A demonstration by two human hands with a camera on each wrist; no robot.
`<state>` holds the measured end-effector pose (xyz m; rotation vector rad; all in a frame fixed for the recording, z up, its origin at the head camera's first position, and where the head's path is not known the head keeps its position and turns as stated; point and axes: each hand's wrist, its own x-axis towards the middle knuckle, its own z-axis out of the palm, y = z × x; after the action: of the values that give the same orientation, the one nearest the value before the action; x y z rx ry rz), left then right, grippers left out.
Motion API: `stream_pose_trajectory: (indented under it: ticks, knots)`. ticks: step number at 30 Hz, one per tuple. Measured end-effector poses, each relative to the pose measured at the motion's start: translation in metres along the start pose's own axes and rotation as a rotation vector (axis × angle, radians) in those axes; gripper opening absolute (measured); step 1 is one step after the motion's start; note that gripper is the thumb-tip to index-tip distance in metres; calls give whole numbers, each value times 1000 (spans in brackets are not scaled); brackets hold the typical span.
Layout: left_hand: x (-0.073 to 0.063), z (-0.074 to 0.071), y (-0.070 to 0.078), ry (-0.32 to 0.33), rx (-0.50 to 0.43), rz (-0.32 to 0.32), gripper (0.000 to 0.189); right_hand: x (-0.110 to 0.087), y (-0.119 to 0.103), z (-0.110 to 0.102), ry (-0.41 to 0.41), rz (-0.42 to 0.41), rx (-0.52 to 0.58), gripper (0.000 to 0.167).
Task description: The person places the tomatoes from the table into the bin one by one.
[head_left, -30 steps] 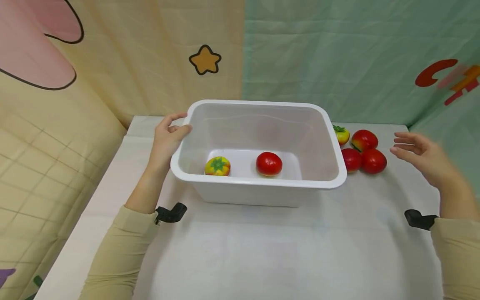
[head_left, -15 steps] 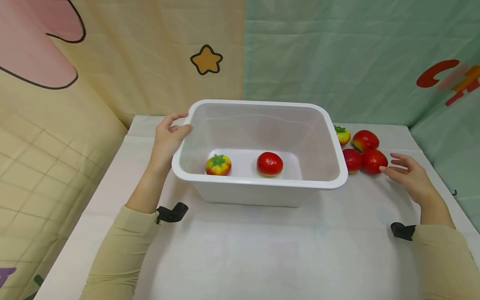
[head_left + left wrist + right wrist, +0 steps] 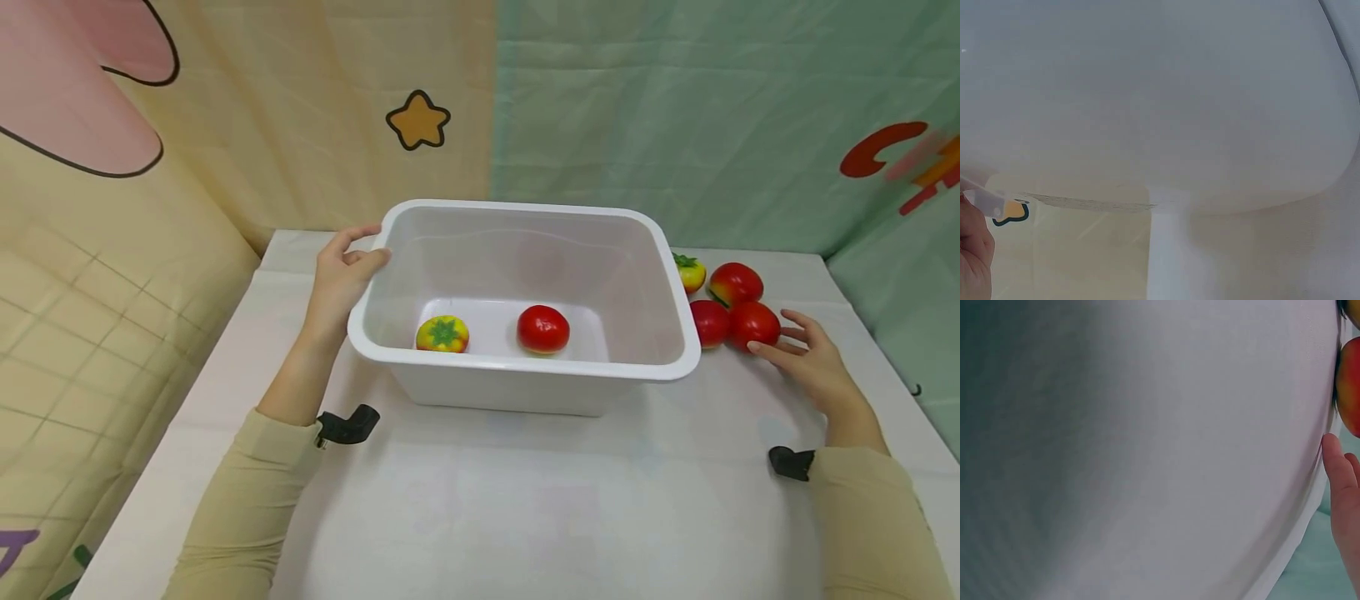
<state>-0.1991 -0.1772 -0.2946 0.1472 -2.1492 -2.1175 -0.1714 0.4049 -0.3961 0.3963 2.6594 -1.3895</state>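
A white plastic tub [image 3: 517,388] stands on the table. My left hand [image 3: 339,283] grips its left rim, thumb on the rim's edge; the left wrist view shows the tub's pale outer wall [image 3: 1160,106] and part of the hand [image 3: 974,250]. Inside lie a red tomato [image 3: 543,329] and a yellow-green one with a leafy top [image 3: 442,334]. My right hand [image 3: 813,362] is at the right side of the nearest red tomato [image 3: 754,325], fingers loosely bent and thumb by its lower edge. In the right wrist view a small gap shows between thumb [image 3: 1338,469] and tomato [image 3: 1350,387].
Close beside the tub's right wall sit more tomatoes: one red [image 3: 709,323], another red behind [image 3: 736,283], and a yellow one with a green top [image 3: 688,272], partly hidden by the tub. A printed curtain [image 3: 585,108] hangs behind the white-covered table [image 3: 525,508].
My right hand has come down and left to the nearest red tomato. The left hand stays on the rim. The yellow-green tomato in the tub has rocked in place.
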Motion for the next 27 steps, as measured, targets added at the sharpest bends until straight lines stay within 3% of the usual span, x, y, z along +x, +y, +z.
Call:
stream_pose_trajectory:
  ticks: [16,27]
  knots:
    - [-1,0,2,-6,4,1,41,12,-7,4,-21,39,-6,94]
    - [-2,0,2,-12,3,-1,42,14,-6,3,-35,28,-21,90]
